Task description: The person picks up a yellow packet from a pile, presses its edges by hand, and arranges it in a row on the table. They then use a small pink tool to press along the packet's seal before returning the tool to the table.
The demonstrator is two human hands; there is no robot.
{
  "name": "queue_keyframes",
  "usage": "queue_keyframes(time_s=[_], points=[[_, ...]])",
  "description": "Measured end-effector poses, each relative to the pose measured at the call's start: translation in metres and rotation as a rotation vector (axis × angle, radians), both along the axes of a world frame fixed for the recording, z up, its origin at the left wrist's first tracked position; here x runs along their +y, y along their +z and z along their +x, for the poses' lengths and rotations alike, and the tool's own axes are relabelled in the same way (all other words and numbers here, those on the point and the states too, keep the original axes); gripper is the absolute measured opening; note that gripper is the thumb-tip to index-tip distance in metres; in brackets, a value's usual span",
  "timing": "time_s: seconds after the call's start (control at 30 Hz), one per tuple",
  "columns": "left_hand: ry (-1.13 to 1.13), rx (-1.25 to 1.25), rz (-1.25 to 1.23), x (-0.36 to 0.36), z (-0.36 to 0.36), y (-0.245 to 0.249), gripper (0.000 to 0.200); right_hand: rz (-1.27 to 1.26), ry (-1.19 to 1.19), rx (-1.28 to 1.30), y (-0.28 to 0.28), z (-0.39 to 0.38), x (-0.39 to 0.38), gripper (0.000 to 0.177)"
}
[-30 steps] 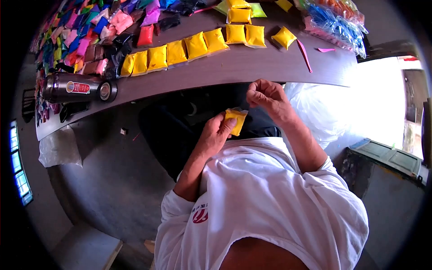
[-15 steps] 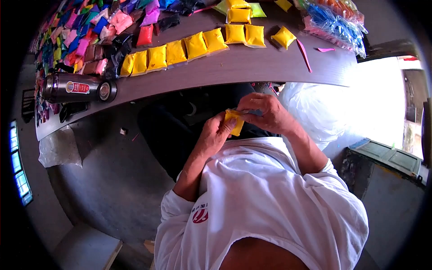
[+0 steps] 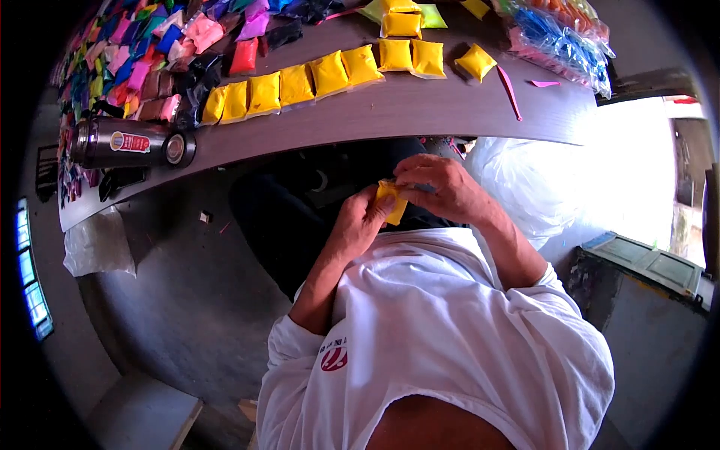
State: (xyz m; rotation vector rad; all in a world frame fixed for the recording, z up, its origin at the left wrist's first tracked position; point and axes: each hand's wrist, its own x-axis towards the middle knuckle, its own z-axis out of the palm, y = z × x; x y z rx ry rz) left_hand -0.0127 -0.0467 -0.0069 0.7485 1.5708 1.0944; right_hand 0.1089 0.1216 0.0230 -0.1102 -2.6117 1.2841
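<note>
Above my lap, my left hand [image 3: 357, 225] is closed round a small yellow packet [image 3: 393, 211], with the thumb lying across its face. The fingers of my right hand [image 3: 444, 187] are pinched together at the packet's upper edge; the exact spot they grip is partly hidden. On the table beyond, a row of similar plump yellow packets [image 3: 296, 84] in clear film lies along the near edge. A single yellow packet [image 3: 475, 63] lies apart at the row's right end.
A steel thermos [image 3: 131, 144] lies on its side at the table's left, before a heap of coloured packets [image 3: 112, 60]. Pink plastic tools [image 3: 509, 93] and bagged tools [image 3: 559, 45] lie at the right. A large clear plastic bag [image 3: 517, 184] stands below the table's right side.
Both hands stay almost in place on the yellow packet. Its top edge shows a little more yellow beside my right fingers. The view has shifted very slightly.
</note>
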Motion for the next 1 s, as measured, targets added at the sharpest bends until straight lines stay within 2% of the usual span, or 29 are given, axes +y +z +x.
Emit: queue_keyframes(time_s=[0.23,0.33,0.4,0.53,0.6,0.73,0.93,1.0], points=[[-0.048,0.092,0.009,-0.002,0.001,-0.006,0.050,-0.036,-0.002,0.006,-0.004,-0.001,-0.004,0.011],[-0.021,0.078,0.010,-0.001,0.001,-0.005,0.051,-0.128,-0.032,-0.088,0.001,-0.001,-0.005,0.012],[-0.003,0.053,0.018,0.000,0.001,-0.002,0.051,-0.311,-0.154,-0.161,0.005,-0.001,-0.010,0.014],[-0.003,0.059,0.028,0.001,-0.001,0.002,0.050,-0.198,-0.109,-0.125,0.002,-0.002,-0.008,0.014],[-0.014,0.048,-0.004,0.002,-0.001,0.006,0.049,-0.095,-0.067,0.016,-0.003,-0.003,-0.010,0.013],[-0.004,0.087,0.035,-0.001,0.001,-0.003,0.048,-0.072,-0.028,0.015,-0.006,-0.005,-0.009,0.014],[-0.027,0.082,0.008,-0.001,0.002,-0.003,0.046,-0.271,-0.058,-0.044,-0.006,-0.001,-0.011,0.015],[0.012,0.074,0.034,0.000,0.002,-0.005,0.046,-0.483,-0.187,-0.112,-0.001,0.000,-0.012,0.019]])
